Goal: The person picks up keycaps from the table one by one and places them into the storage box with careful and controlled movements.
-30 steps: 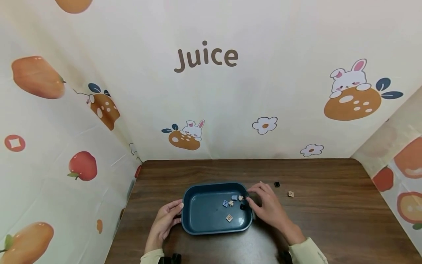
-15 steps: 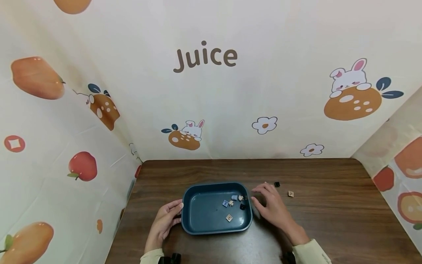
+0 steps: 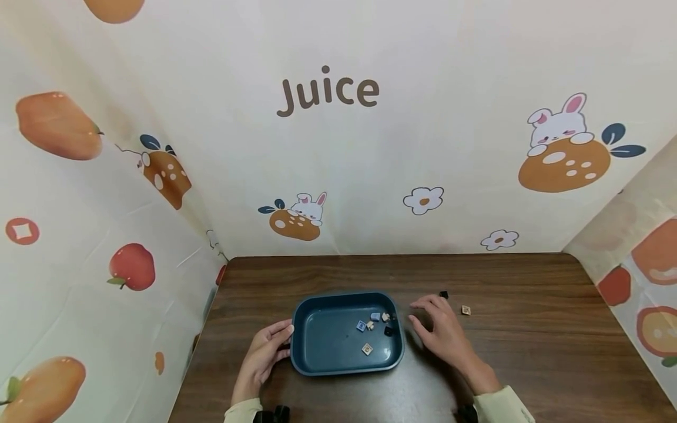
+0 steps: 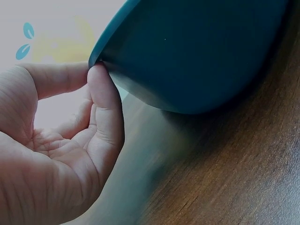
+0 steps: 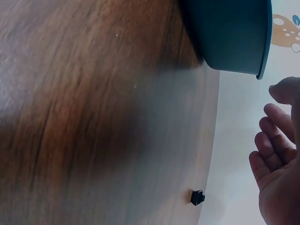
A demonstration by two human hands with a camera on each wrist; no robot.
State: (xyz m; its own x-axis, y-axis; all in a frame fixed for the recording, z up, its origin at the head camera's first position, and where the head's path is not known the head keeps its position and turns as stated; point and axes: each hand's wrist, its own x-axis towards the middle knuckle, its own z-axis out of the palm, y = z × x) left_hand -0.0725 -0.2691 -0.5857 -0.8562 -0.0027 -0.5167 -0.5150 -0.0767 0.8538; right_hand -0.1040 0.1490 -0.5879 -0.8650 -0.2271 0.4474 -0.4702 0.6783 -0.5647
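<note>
My left hand [image 3: 263, 352] pinches the left rim of a dark teal tray [image 3: 328, 349] between thumb and fingers; the left wrist view shows the thumb [image 4: 104, 86] on its edge. Inside the tray, mostly to the right, lie several small building bricks: a blue brick [image 3: 361, 325], a beige brick [image 3: 367, 349] and a black brick [image 3: 388, 331] among them. My right hand [image 3: 443, 336] is just right of the tray, fingers loosely bent and holding nothing. Beyond its fingers sits another black brick [image 5: 197, 197], partly hidden in the head view.
A loose beige brick [image 3: 466, 310] lies on the brown wooden table [image 3: 539, 341], to the right of the right hand. A pale printed cloth [image 3: 359, 153] rises behind the table's back edge and along both sides.
My right hand has drawn back from the tray's right rim, moving right toward the loose bricks. The left hand and the tray stay where they were.
</note>
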